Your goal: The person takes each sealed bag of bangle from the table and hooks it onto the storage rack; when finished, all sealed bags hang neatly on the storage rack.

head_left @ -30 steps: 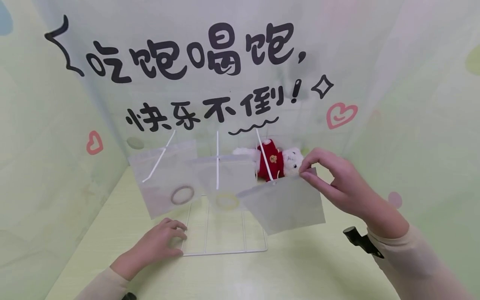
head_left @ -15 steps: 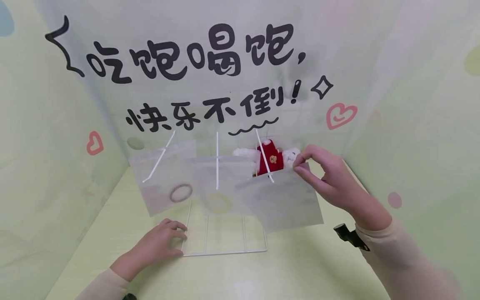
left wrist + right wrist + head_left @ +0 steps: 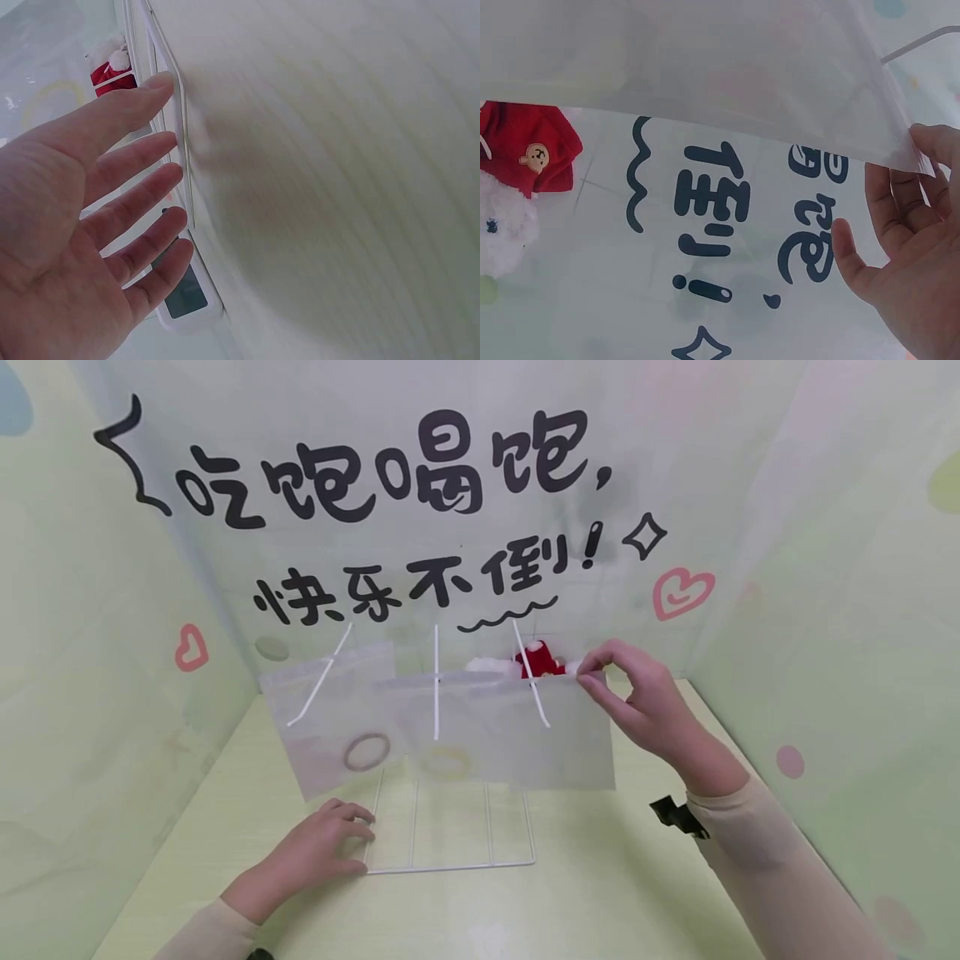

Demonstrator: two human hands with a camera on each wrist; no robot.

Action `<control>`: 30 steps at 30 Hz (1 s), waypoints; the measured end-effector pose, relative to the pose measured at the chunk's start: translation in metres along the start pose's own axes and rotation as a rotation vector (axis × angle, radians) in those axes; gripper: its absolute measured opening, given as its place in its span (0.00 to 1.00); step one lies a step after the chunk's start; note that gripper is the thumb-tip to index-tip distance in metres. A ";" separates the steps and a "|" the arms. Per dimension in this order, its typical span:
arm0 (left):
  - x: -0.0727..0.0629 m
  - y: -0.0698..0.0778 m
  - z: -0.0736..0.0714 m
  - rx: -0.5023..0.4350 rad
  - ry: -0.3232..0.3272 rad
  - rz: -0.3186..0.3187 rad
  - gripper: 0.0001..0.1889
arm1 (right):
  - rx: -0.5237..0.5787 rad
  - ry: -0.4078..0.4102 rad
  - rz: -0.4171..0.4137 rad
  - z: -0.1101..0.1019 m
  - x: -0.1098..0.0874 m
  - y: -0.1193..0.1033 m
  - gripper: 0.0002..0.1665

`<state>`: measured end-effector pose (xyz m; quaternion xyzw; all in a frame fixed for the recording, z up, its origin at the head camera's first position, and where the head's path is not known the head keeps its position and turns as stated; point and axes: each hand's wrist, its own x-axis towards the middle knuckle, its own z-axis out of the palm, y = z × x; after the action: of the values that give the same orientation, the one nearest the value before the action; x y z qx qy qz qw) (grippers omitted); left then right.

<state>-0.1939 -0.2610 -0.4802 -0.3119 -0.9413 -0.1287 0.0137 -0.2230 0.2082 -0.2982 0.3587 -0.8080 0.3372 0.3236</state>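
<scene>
My right hand (image 3: 648, 702) pinches the top right corner of a translucent plastic zip bag (image 3: 573, 747). This bag hangs on the right prong (image 3: 542, 706) of a white wire rack (image 3: 450, 867), its top edge partway back along the prong. In the right wrist view the bag (image 3: 705, 67) stretches across the top, its corner between thumb and fingers. My left hand (image 3: 315, 843) rests at the rack base's left front, fingers extended, fingertips at the wire (image 3: 180, 112). Two more bags hang beside it: the left bag (image 3: 307, 710) shows a brownish ring (image 3: 367, 752), the middle one a yellow ring (image 3: 446, 762).
Behind the bags lies a white plush toy in a red shirt (image 3: 538, 658), mostly hidden. Patterned sheets (image 3: 847, 693) with printed lettering surround the pale wooden table (image 3: 555, 902). A white device with a dark screen (image 3: 186, 292) stands beyond the left fingers.
My right hand has moved leftward and up with the bag, whose top edge slid from the prong's tip farther back along it. The bag now covers more of the plush toy. The left hand stayed put.
</scene>
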 end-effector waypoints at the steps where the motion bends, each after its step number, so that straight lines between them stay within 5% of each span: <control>1: 0.000 0.000 0.000 0.000 0.001 0.000 0.19 | 0.003 0.000 0.009 0.001 0.000 0.001 0.11; 17: -0.002 0.000 -0.002 0.010 0.006 -0.009 0.19 | 0.073 -0.003 0.167 0.014 0.006 0.020 0.06; 23: -0.004 0.003 -0.001 0.007 0.016 -0.010 0.22 | 0.069 -0.035 0.250 0.010 -0.009 0.022 0.19; 30: -0.006 0.011 -0.007 -0.082 0.146 -0.015 0.22 | 0.026 -0.058 0.330 -0.004 -0.038 0.025 0.23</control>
<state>-0.1831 -0.2578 -0.4715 -0.2948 -0.9340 -0.1899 0.0687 -0.2212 0.2381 -0.3327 0.2347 -0.8606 0.3858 0.2355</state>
